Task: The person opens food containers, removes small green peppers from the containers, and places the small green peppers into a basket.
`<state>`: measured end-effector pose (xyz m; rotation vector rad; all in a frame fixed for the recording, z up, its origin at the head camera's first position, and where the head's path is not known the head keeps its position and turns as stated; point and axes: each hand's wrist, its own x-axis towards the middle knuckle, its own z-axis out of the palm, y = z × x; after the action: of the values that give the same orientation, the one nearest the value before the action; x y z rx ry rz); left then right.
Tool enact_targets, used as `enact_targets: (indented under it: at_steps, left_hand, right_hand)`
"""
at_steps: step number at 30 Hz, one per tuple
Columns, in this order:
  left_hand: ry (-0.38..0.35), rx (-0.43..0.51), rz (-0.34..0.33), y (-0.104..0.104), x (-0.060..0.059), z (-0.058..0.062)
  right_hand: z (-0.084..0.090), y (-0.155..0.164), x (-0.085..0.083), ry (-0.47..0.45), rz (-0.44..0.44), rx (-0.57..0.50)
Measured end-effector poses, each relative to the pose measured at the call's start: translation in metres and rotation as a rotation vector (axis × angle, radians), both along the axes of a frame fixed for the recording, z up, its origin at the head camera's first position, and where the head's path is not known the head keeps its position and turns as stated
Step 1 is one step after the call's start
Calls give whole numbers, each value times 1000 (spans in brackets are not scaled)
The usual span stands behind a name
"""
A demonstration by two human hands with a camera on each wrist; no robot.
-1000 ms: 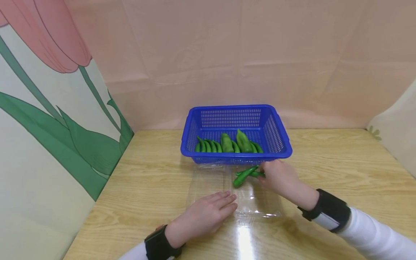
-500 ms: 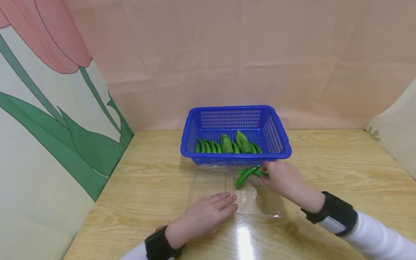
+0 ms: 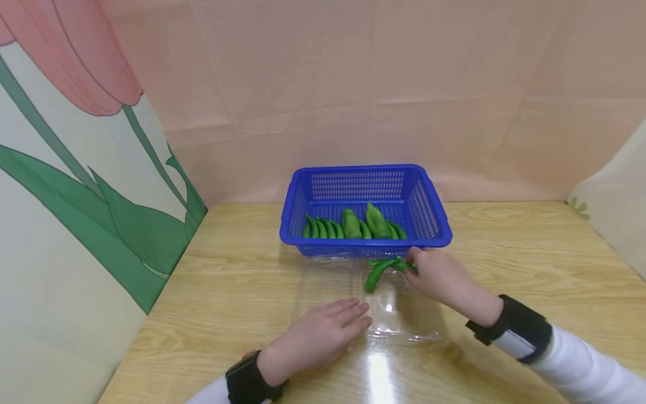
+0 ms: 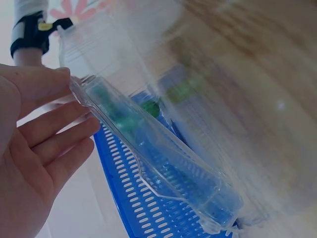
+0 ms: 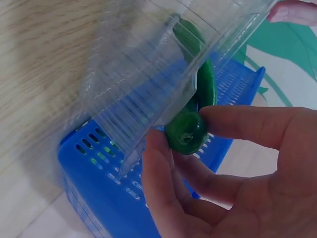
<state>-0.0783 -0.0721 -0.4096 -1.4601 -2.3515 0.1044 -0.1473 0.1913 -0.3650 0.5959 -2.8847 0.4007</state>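
My right hand (image 3: 444,275) pinches a green chili pepper (image 3: 404,266) between thumb and fingertips, over the right half of a clear plastic clamshell box (image 3: 323,283). Crossing it is a second green chili pepper (image 3: 374,279). The held pepper's rounded end (image 5: 187,134) faces the camera in the right wrist view. My left hand (image 3: 323,331) touches the near middle of the box with fingers nearly straight. In the left wrist view, the thumb and fingers (image 4: 64,131) lie by the box's clear rim (image 4: 133,148). The box lies opened flat, both halves side by side.
A blue perforated basket (image 3: 365,242) stands just behind the box. Inside its near side lie several slim green chili peppers (image 3: 323,228) and two larger green peppers (image 3: 377,221). The wooden table (image 3: 237,264) meets a pink cloth backdrop (image 3: 252,112).
My right hand has shifted slightly to the right with the pinched pepper. The crossing pepper has tilted a little. My left hand has barely moved.
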Motion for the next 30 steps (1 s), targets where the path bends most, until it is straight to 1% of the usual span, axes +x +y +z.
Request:
enact_targets:
  at_steps: [2,5,8,14,18,24,30]
  left_hand:
    - [9,-1,5,0,0,0]
    - [12,-3,16,1,-1,2]
    - [10,-2,20,2,-2,3]
    - [33,1,11,3,-4,3]
    - [36,-4,7,4,-6,3]
    - [28,8,2,4,-7,4]
    - [18,2,1,4,-8,5]
  right_hand:
    - [1,0,0,-33,-10,-2]
    - [3,1,0,-56,-26,4]
    - [5,3,0,-60,-37,17]
    - [10,7,0,-84,-61,33]
    - [13,9,3,-87,-60,38]
    - [19,13,6,-84,-27,53]
    - [25,14,7,-147,-34,23]
